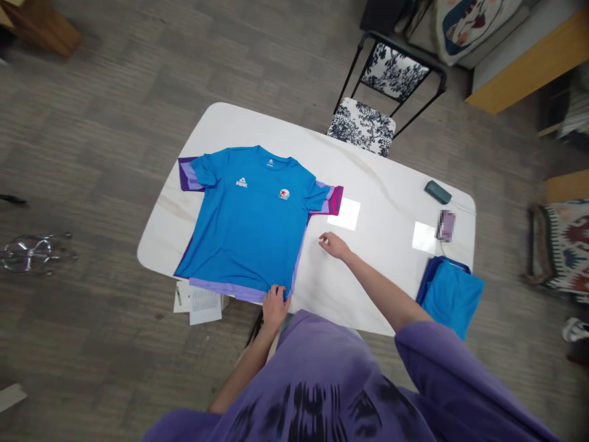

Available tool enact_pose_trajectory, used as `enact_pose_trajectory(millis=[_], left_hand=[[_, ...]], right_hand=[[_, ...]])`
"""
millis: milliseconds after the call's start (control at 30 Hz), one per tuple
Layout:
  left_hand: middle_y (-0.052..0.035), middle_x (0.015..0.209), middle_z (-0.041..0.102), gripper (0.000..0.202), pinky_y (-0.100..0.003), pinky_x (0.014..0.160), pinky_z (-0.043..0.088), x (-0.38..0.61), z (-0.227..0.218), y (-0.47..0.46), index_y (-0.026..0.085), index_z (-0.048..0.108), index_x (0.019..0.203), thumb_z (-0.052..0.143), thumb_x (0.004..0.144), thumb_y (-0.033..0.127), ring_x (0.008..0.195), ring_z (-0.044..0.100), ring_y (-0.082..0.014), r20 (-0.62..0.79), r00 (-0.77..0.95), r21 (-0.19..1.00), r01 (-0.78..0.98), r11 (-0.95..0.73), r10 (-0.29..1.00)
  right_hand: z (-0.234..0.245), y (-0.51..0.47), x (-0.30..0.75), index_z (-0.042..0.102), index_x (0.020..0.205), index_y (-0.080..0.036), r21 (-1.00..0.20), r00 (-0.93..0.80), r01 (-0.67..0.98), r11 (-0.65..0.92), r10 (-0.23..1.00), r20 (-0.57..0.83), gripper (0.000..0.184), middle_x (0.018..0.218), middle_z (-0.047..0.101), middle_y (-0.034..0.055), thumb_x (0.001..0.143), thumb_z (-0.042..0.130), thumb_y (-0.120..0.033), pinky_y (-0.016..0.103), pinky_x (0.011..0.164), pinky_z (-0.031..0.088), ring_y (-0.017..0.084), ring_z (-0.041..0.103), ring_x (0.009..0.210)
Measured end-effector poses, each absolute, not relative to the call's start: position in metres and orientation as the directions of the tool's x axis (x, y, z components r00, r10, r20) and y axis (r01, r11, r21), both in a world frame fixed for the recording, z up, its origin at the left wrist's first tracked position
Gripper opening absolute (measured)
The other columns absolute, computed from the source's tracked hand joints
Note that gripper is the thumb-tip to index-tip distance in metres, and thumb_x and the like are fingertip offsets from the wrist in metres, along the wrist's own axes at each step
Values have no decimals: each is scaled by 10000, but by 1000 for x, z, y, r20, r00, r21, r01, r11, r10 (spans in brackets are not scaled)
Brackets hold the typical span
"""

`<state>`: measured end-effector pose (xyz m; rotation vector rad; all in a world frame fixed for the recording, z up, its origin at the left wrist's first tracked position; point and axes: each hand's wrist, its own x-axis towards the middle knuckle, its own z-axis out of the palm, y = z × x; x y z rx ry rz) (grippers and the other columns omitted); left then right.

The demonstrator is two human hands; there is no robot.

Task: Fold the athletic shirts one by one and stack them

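Note:
A blue sports shirt (251,215) with purple side panels and sleeve ends lies spread flat, front up, on the white table (368,184). My left hand (275,305) rests on the shirt's bottom hem at its right corner, fingers curled onto the fabric. My right hand (335,245) hovers over the bare tabletop just right of the shirt's side seam, fingers loosely apart and holding nothing.
A folded blue garment (450,294) hangs over the table's near right corner. A dark case (437,191) and a phone (446,224) lie at the right end. A floral chair (372,104) stands behind the table. Papers (199,302) lie on the floor below.

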<state>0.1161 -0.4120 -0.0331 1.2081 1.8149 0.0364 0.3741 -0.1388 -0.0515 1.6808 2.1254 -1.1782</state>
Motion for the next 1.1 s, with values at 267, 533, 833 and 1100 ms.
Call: enact_pose_trajectory(millis=[267,533,833,1100], left_hand=[[-130,1338,753,348,-524,1186,510,83,-35,-417,371,758,1263,460,1129,490,1306,717,-378,-676,-56,527,660,536,734],[-90,1294,777,318,-511,1184,526,63,-15,-420,388,780,1126,471,1120,461,1255,748,-350,-681,-75,542,617,570,729],[-201,1365,679,303,-510,1104,450,122,-53,-369,247,656,1327,649,1077,418,1352,630,-403,-675,-88,478,705,524,733],[-157,1277,690,174,-466,1053,419,112,-61,-395,247,674,1193,589,1137,389,1254,626,-353,-674,-100,415,769,486,732]], right_hand=[[-82,-43,296,513,1724,-145,-436,-333,895,96,794,-509,672,1927,233,182,1061,596,-214,568,1317,530,380,584,1568],[-63,-37,295,468,1719,-12,-475,-378,869,137,803,-460,676,1846,370,242,1067,491,-188,511,1416,427,360,483,1662],[-64,-39,313,561,1704,-121,-535,-430,826,178,812,-394,710,1765,494,200,995,589,-133,594,1373,480,380,550,1586],[-63,-32,317,539,1739,-141,-478,-413,857,195,813,-410,748,1659,606,199,998,638,-120,566,1321,543,393,628,1494]])
